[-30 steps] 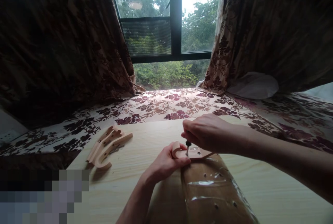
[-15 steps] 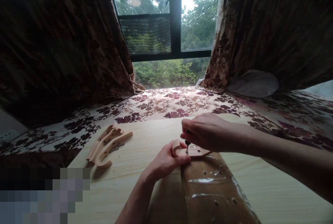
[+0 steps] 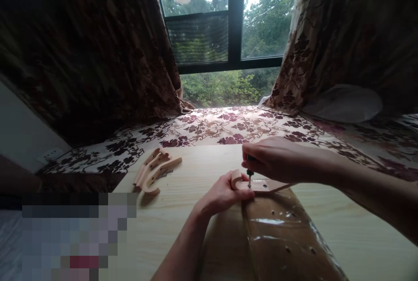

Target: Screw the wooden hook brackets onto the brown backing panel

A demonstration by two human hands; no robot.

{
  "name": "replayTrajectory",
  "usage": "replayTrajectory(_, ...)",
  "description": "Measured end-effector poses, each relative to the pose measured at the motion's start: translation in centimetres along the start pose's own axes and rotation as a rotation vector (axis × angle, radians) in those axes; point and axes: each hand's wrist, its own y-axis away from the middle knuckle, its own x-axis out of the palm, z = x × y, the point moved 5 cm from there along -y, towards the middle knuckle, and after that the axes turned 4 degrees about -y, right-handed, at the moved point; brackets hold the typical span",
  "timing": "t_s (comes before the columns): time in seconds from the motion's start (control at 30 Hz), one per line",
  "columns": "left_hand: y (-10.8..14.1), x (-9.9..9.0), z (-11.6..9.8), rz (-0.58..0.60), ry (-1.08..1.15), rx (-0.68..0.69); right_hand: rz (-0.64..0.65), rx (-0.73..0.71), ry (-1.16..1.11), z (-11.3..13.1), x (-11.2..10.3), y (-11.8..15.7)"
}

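My left hand (image 3: 225,193) grips the curled end of a wooden hook (image 3: 260,185), thumb along its near side. The hook lies across the far end of a brown package wrapped in clear tape (image 3: 277,229). Above it, my right hand (image 3: 271,159) is closed around the dark handle of a screwdriver (image 3: 250,173). The screwdriver stands upright, its tip at a hole near the hook's curl. A second hole with something dark in it shows farther right. My right hand and forearm partly cover the hook's far end.
Several more wooden hooks (image 3: 156,170) lie together on the left of the pale wooden board (image 3: 183,224), with small screws (image 3: 167,172) beside them. Flower-patterned cloth (image 3: 209,126) spreads behind the board, below a window with curtains. Small holes dot the package.
The whole view has shifted, so everything appears farther right. Both hands keep their places on the hook and the screwdriver, with the right hand's grip little changed.
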Motion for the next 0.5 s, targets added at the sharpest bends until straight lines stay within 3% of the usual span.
replayTrajectory(0.13, 0.1, -0.1, 0.2, -0.017, -0.005, 0.002, -0.029, 0.024, -0.030, -0.4, 0.6, -0.5)
replayTrajectory(0.23, 0.2, 0.0, 0.2, -0.019, 0.000, -0.004, 0.034, 0.012, -0.224, -0.6, 1.6, -0.5)
replayTrajectory(0.4, 0.2, 0.3, 0.1, -0.006, -0.008, -0.008, -0.215, 0.190, -0.370, -1.9, 2.7, -0.6)
replayTrajectory(0.5, 0.4, -0.1, -0.1, -0.004, -0.045, -0.010, -0.271, 0.214, -0.427, -2.9, 2.7, -0.6)
